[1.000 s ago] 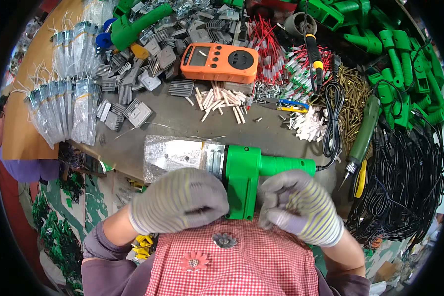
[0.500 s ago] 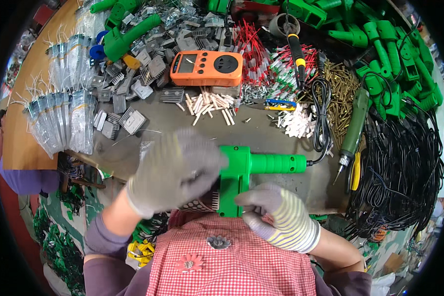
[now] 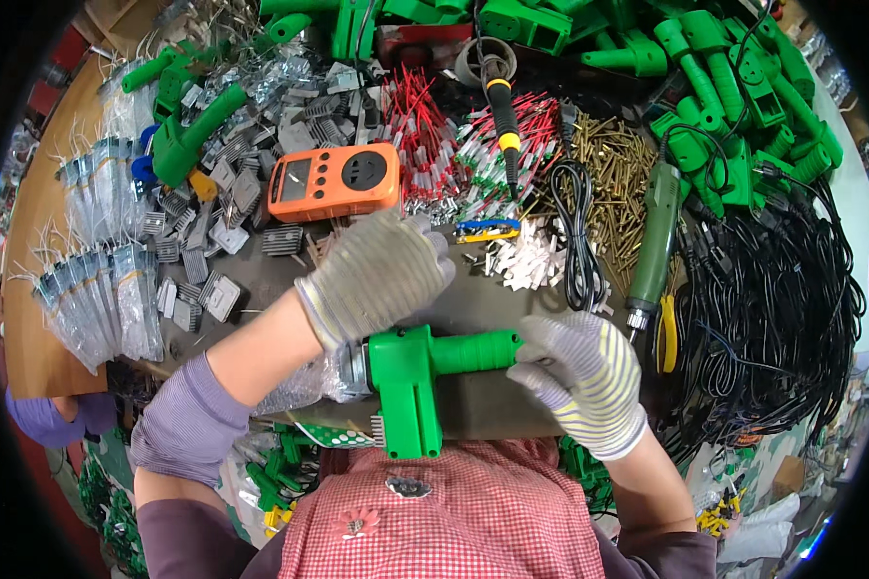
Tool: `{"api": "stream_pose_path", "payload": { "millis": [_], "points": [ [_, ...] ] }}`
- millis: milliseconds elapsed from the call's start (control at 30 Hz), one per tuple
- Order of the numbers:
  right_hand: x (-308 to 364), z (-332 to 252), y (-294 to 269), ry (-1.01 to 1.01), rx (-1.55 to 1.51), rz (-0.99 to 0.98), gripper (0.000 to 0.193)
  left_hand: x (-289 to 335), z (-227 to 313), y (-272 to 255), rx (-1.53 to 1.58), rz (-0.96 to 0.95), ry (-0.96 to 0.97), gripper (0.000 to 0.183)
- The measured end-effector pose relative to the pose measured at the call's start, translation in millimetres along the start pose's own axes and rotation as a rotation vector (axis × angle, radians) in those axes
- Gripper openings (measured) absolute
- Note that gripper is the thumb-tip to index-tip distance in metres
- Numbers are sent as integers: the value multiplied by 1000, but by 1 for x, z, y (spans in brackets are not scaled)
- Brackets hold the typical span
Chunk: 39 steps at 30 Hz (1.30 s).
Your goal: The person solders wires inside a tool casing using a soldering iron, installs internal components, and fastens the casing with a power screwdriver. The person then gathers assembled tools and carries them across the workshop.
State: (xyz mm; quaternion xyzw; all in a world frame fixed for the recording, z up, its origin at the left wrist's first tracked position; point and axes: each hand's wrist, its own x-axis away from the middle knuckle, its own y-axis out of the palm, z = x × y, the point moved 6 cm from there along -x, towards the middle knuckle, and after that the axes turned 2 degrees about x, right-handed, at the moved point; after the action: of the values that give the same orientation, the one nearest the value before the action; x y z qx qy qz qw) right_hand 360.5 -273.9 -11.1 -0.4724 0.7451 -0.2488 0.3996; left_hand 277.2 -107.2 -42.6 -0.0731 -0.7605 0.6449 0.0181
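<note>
A green plastic hand tool point(image 3: 406, 391) lies near the bench's front edge, its ribbed handle pointing right. Its left end sits by crumpled clear plastic wrap point(image 3: 304, 386). My gloved right hand point(image 3: 589, 386) is closed at the tip of the handle, thumb and fingers drawn together there and covering where the cord enters. My gloved left hand point(image 3: 381, 275) reaches over the bench beyond the tool, just below an orange multimeter point(image 3: 334, 181). It covers most of a pile of small pale tubes point(image 3: 321, 243). Its fingers bend down and their tips are hidden.
Grey finned metal blocks point(image 3: 282, 240) and bagged strips point(image 3: 87, 299) lie left. Beyond are red-tipped leads point(image 3: 420, 135), a soldering iron point(image 3: 503, 121), white pieces point(image 3: 526, 253) and brass screws point(image 3: 613, 174). A green electric screwdriver point(image 3: 657, 236), black cords point(image 3: 772, 309) and green housings point(image 3: 724, 82) fill the right.
My left hand has moved from the tool's left end out over the pale tubes. My right hand has slid from the tool's body to its handle tip. The whole view has shifted.
</note>
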Motion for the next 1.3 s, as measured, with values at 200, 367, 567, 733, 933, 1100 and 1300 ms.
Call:
{"api": "stream_pose_path", "payload": {
  "millis": [200, 367, 567, 733, 933, 1100, 1300],
  "points": [
    [7, -15, 14, -492, 256, -2, 30, -12, 22, -14, 1123, 116, -193, 15],
    [6, 20, -15, -321, 357, -40, 25, -15, 26, -8, 1167, 106, -235, 14],
    [-65, 102, -56, 101, 569, 184, 29, -18, 36, -23, 827, 64, -131, 15],
    [-81, 134, -31, 115, 711, 45, 32, 0, 51, -30, 575, 142, -113, 29],
    [-68, 115, -59, -80, 579, 380, 15, 0, 54, -31, 547, 98, -60, 33],
    [-64, 108, -81, -3, 352, 505, 13, 4, 51, -34, 606, 193, -81, 37],
    [-45, 78, -70, 431, -474, 567, 15, 10, 18, -53, 759, 395, -273, 42]
  ]
}}
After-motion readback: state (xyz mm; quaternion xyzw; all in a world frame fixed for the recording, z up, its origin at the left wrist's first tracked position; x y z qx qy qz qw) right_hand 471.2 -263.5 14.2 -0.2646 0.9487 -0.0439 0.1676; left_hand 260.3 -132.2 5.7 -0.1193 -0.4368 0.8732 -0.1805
